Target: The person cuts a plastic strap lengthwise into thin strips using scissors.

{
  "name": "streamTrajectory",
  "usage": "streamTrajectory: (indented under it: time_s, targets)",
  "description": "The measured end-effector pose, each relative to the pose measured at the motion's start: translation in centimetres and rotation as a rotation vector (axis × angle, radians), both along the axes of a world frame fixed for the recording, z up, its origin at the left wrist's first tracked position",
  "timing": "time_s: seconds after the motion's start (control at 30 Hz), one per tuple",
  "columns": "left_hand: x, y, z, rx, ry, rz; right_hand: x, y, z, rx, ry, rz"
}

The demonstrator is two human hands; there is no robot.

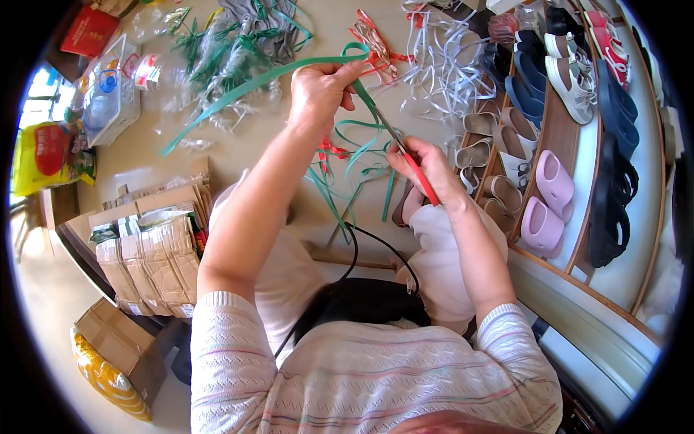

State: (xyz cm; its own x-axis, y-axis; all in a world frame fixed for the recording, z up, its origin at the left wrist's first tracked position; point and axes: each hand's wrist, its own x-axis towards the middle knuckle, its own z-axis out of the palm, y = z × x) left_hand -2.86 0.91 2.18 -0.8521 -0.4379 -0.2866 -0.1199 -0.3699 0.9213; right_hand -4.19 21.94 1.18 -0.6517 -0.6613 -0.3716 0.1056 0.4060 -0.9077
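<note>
My left hand (322, 90) is closed on a flat green strap (249, 83). One length trails to the left, a loop stands above the fingers, and another part runs down to the right. In my right hand (428, 168) is a pair of red-handled scissors (419, 177), seen nearly edge-on. Their metal blades point up and left and meet the strap just right of my left hand; whether they are open cannot be told. Below both hands, thin green strips (354, 177) lie in a tangle with red ribbon (329, 153).
White strips (444, 61), orange-red ribbon (376, 47) and green strips with clear plastic (231, 65) lie on the floor ahead. A shoe rack (571, 267) full of footwear stands right. Cardboard boxes (148, 260) and a white basket (119, 119) are left. A black bag (376, 300) rests on my lap.
</note>
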Motion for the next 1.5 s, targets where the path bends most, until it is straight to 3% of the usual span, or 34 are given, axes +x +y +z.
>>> streamTrajectory:
  time_s: [0.33,0.63,0.93,1.27,1.5]
  targets:
    - [-0.1,-0.6,-0.4,0.120,0.007,0.028,-0.2,0.0,-1.1,0.057,0.335,-0.004]
    - [-0.1,0.0,-0.3,0.177,-0.048,-0.003,-0.1,-0.5,-0.5,0.026,0.208,-0.025]
    - [-0.1,-0.1,-0.6,0.293,-0.050,-0.019,0.1,-0.6,-0.2,0.080,0.315,-0.059]
    - [-0.1,-0.5,0.1,0.208,-0.052,-0.002,-0.2,-0.3,-0.7,0.103,0.329,-0.052]
    - [-0.3,-1.2,0.0,0.008,0.015,0.079,0.2,-0.1,-0.1,0.039,0.277,-0.010]
